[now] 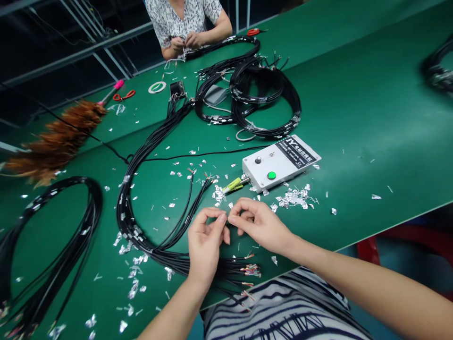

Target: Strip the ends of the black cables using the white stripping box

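The black cable bundle (pixel 123 200), dotted with silver foil (pixel 136 232), bends at ten o'clock from the left hand (pixel 208 241); its coloured wire ends (pixel 252 270) show at four o'clock. The left wrist (pixel 200 278) covers one part. Both this hand and the right hand (pixel 262 224) have thumb and forefinger closed in a pinch; whether something is between, I cannot tell. From the right hand, the white box (pixel 281 163) lies at one o'clock, the yellow-green clip (pixel 232 185) at eleven, foil scraps (pixel 295 198) at two.
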Demonstrator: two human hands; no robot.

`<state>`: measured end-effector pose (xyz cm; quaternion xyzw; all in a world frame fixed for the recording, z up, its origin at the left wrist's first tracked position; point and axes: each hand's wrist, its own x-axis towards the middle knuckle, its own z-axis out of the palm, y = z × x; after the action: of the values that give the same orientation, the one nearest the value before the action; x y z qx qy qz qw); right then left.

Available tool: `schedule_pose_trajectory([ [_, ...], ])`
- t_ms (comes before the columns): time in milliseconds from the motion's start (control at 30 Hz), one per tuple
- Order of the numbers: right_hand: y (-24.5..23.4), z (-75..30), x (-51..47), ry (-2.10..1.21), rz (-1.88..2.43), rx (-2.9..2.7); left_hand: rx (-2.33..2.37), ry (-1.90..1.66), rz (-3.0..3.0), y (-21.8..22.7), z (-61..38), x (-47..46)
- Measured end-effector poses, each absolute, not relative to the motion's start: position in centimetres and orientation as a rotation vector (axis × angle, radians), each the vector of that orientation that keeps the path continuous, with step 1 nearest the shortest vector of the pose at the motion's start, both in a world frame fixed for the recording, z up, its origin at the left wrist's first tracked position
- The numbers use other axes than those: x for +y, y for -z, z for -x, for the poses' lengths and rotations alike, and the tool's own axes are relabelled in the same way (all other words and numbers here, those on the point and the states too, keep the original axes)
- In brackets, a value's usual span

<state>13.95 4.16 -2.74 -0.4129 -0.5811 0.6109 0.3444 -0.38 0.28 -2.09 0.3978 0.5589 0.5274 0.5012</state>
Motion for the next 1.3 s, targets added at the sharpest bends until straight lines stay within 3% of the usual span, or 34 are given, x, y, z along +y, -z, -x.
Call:
schedule_pose_trajectory([
  [200,1.9,-15.5,4.7,-0.962,1.091,-2.119,1.55,-1.046,-1.489,1.9,0.8,-0.2],
  [433,1.9,-16.8,5.3,-0.592,1.018,-2.341,1.455,-1.044,-1.147,1.8,0.9,0.7],
  [600,1.8,-16.1,5.8,-0.223,0.859,-2.514,1.462,-1.012,-1.296,1.3,1.2,1.3],
  [767,1.9,-16.5,7.2,-0.077,0.717,-2.55,1.489,-1.012,-1.54,1.5,1.8,1.9],
  [967,1.3,-16.7,9.8,0.179,0.984,-2.576,1.507,-1.04,-1.313,2.4,2.3,3.7],
  [1300,1.9,-15.6,11.9,0.238,0.987,-2.692,1.584,-1.014,-1.29,3.5,2.5,5.9],
])
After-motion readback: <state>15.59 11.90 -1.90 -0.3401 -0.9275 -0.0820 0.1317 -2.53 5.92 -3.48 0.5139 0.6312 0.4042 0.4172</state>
